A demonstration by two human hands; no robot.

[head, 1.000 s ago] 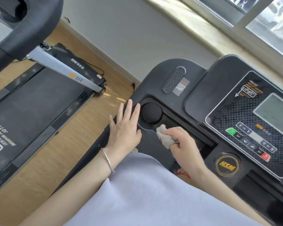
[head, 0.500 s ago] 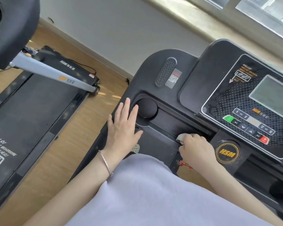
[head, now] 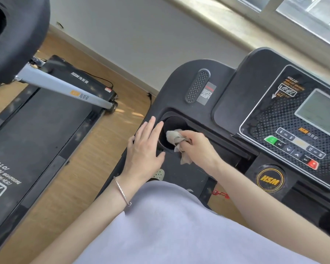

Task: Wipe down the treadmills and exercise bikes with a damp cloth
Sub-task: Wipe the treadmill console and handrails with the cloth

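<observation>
A black treadmill console [head: 179, 86] fills the right half of the view. Its control panel [head: 293, 130] has a grey screen, a green button and a red button. My right hand [head: 196, 147] grips a crumpled grey cloth [head: 176, 139] and holds it against the round cup holder [head: 172, 123] at the console's left end. My left hand [head: 144, 149] lies flat, fingers straight, on the console's left edge beside the cup holder. A thin bracelet circles that wrist.
A second treadmill [head: 36, 134] stands to the left on the wooden floor [head: 111, 134], with a grey upright post [head: 65, 88] and a black padded handlebar [head: 17, 35] at top left. A white wall and window sill [head: 236, 21] lie behind the console.
My right hand has carried the cloth leftward from the tray slot near the HSM badge back to the cup holder. My left hand has stayed flat on the console's edge.
</observation>
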